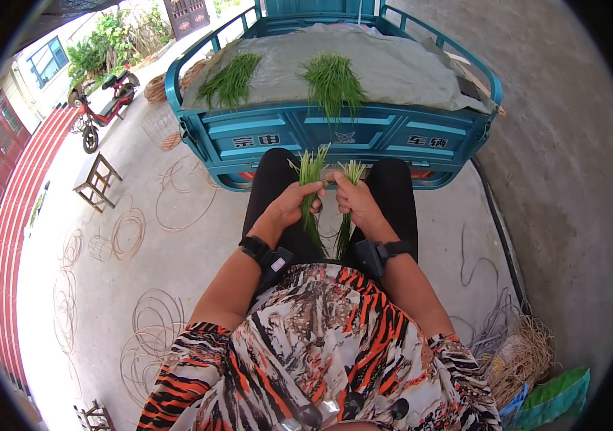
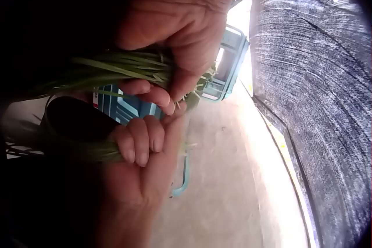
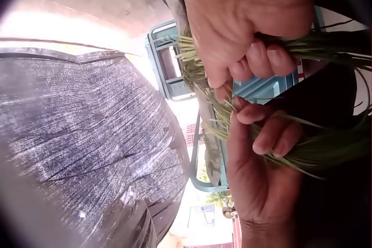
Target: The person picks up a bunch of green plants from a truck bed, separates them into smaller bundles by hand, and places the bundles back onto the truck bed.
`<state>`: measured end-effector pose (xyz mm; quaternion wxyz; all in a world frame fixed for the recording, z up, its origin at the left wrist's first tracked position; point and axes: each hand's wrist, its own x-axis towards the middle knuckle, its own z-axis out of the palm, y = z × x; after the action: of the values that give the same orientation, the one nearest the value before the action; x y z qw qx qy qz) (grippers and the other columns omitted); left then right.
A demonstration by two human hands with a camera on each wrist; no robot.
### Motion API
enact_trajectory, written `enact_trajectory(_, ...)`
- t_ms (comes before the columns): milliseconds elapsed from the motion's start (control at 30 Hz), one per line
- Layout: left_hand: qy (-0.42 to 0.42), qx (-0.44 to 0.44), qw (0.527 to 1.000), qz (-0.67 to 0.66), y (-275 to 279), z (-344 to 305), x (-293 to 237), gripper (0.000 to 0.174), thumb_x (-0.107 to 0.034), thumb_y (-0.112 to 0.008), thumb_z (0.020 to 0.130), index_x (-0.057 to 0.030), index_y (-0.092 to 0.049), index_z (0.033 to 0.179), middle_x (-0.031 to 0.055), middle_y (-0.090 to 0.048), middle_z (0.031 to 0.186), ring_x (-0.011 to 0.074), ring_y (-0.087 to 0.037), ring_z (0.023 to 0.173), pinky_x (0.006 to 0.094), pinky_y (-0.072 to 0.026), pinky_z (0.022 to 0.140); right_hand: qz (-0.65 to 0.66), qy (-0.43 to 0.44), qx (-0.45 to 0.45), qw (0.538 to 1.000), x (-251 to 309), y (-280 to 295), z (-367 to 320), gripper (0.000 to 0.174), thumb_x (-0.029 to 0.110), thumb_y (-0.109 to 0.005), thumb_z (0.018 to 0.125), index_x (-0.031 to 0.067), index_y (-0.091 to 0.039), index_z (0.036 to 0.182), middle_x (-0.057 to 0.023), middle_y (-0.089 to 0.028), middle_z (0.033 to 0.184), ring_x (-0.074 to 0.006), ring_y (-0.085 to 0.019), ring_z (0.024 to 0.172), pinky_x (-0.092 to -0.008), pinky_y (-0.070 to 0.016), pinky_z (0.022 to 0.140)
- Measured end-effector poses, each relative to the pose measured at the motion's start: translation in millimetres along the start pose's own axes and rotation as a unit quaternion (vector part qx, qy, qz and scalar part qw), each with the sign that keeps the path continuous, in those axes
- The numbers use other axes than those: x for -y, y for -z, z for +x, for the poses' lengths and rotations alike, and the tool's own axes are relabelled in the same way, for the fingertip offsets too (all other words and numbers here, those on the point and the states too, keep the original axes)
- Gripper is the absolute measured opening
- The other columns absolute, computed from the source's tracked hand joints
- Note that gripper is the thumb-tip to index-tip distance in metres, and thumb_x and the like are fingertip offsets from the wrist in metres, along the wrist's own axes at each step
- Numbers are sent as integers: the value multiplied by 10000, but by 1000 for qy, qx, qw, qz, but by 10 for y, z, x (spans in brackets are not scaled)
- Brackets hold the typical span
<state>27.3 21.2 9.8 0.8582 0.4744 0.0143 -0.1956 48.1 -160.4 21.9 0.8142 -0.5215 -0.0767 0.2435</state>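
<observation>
My left hand (image 1: 293, 204) grips a bundle of long green chives (image 1: 310, 169) over my lap. Close beside it, my right hand (image 1: 361, 204) holds a thinner bunch of chives (image 1: 354, 171). In both bundles the pale cut ends point away from me and the dark leaf tips hang toward my body. Thumb and fingertips of the two hands meet between the bundles. The right wrist view shows the right fingers (image 3: 264, 59) curled round their bunch, with the left hand (image 3: 256, 178) below, curled under its own chives (image 3: 325, 149).
Two heaps of chives, left (image 1: 231, 80) and right (image 1: 333, 80), lie on the grey sheet (image 1: 407, 68) covering the blue cargo tricycle (image 1: 321, 133). Wire coils (image 1: 152, 323), a wooden stool (image 1: 98, 176) and a red scooter (image 1: 105, 108) stand left. Dry straw-like strands (image 1: 525, 352) lie right.
</observation>
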Motion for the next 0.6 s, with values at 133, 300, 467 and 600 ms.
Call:
enact_trajectory(133, 11, 12, 1000, 13, -30, 5, 12, 197, -173, -613, 868, -34, -572, 1001, 1, -576, 750, 107, -510, 570, 249, -423, 514, 32, 46, -15, 998, -46, 60, 47, 290, 333, -513, 935, 65, -588, 1015, 73, -333, 610, -42, -313, 470, -198, -267, 429)
enact_trajectory(300, 4, 3, 1000, 5, -13, 4, 16, 199, -176, -601, 876, -31, -569, 1008, 2, -572, 747, 114, -511, 571, 256, -434, 527, 106, 148, -75, 980, 19, 292, 95, 272, 338, -471, 953, 83, -567, 941, 37, -423, 757, -68, -419, 625, -231, -358, 499)
enact_trajectory(467, -1, -10, 1000, -6, 5, 8, 11, 192, -185, -586, 888, -36, -572, 1007, 3, -567, 759, 115, -515, 589, 260, -442, 547, 253, 208, -74, 942, 96, 428, 131, 282, 354, -415, 973, 106, -536, 913, 23, -443, 720, -100, -446, 648, -282, -414, 607)
enact_trajectory(600, -15, -19, 1000, -17, 18, 33, 34, 186, -195, -580, 893, -41, -578, 997, 1, -564, 762, 115, -516, 590, 256, -443, 555, 253, 203, -5, 946, 149, 503, 34, 283, 357, -403, 976, 107, -527, 928, 41, -355, 625, -69, -334, 481, -231, -312, 465)
